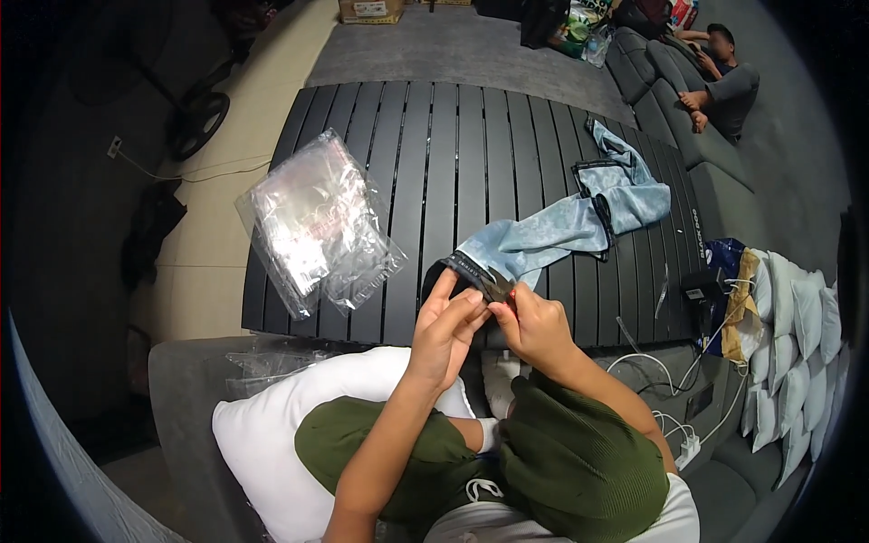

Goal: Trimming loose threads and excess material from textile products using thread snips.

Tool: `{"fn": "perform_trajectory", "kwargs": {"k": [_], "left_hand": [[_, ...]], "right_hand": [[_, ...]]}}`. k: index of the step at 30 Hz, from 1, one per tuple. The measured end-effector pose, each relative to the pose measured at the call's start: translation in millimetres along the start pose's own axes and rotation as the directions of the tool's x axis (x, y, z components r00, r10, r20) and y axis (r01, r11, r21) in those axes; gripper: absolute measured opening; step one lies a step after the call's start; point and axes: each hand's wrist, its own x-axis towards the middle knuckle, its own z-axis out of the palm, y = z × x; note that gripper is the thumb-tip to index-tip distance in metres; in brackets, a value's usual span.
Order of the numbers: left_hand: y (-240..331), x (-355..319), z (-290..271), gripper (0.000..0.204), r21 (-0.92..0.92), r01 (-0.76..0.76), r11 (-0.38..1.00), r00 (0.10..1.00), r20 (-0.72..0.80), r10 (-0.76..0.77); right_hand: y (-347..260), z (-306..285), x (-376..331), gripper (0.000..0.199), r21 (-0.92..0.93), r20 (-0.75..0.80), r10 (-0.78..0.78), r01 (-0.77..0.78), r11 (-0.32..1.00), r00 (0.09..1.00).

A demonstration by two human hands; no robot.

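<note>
Both hands meet at the near edge of the slatted table (pixel 434 181). Left hand (pixel 444 330) and right hand (pixel 534 326) each pinch the dark cuff (pixel 475 274) of a light blue sleeve (pixel 552 237). The sleeve's long axis runs from the hands away to the right across the table, so the right hand sits nearer its length. A second sleeve (pixel 625 185) lies beyond it. Clear plastic bags (pixel 312 222) lie left of the hands, well apart.

On the desk (pixel 453 136), bags (pixel 317 222) lie left, sleeves (pixel 579 217) right; the near sleeve's cuff (pixel 475 274) sits between both hands (pixel 489 321) at the front edge.
</note>
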Motion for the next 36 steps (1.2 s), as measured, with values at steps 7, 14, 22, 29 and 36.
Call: {"fn": "perform_trajectory", "kwargs": {"k": [7, 14, 22, 29, 36], "left_hand": [[-0.5, 1.8, 5.4, 0.037, 0.202, -0.026, 0.979, 0.994, -0.099, 0.047], [-2.8, 0.8, 6.2, 0.039, 0.226, -0.081, 0.971, 0.99, -0.097, 0.105], [-9.9, 0.1, 3.5, 0.045, 0.221, -0.115, 0.968, 0.983, -0.111, 0.143], [-9.1, -0.5, 3.7, 0.048, 0.253, -0.14, 0.957, 0.986, -0.053, 0.158], [-7.9, -1.0, 5.3, 0.049, 0.268, -0.144, 0.953, 0.983, -0.072, 0.168]], "right_hand": [[4.6, 2.2, -1.7, 0.029, -0.073, 0.0, -0.052, 0.052, 0.996, 0.999], [4.3, 0.8, -2.2, 0.03, -0.049, 0.007, -0.065, 0.065, 0.997, 0.998], [2.2, -0.9, -2.3, 0.029, 0.01, 0.006, -0.056, 0.056, 0.998, 0.998], [-3.7, -8.7, 3.3, 0.029, 0.047, 0.025, -0.036, 0.035, 0.998, 0.999], [-0.8, -9.0, 1.7, 0.029, 0.049, 0.025, -0.055, 0.053, 0.997, 0.998]]}}
